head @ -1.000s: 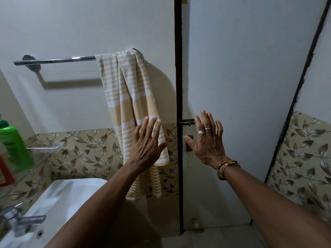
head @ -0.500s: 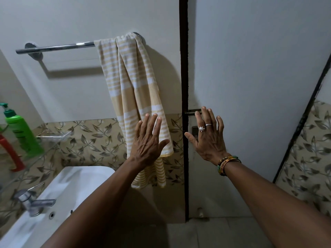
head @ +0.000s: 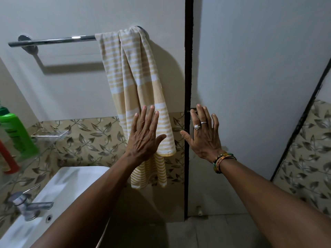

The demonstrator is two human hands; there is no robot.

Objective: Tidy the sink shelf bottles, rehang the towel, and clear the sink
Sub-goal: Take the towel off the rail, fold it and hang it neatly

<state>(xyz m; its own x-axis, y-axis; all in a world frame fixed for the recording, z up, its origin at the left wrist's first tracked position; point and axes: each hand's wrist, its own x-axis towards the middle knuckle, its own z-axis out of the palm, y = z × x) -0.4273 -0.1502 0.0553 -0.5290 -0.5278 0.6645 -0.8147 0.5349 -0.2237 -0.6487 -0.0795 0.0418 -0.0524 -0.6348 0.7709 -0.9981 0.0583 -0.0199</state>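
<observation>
A yellow-and-white striped towel (head: 136, 97) is draped over the right end of a chrome towel bar (head: 53, 40) on the wall, bunched rather than spread. The left hand (head: 145, 136) is held flat with fingers extended against the towel's lower part. The right hand (head: 204, 135) is splayed near the dark door frame (head: 189, 86), possibly touching it. A green bottle (head: 16, 133) is seen, blurred, at the left above the white sink (head: 71, 183).

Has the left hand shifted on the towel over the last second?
No. The left hand stays flat on the towel's lower part, same spot against its stripes; only the camera moved.
</observation>
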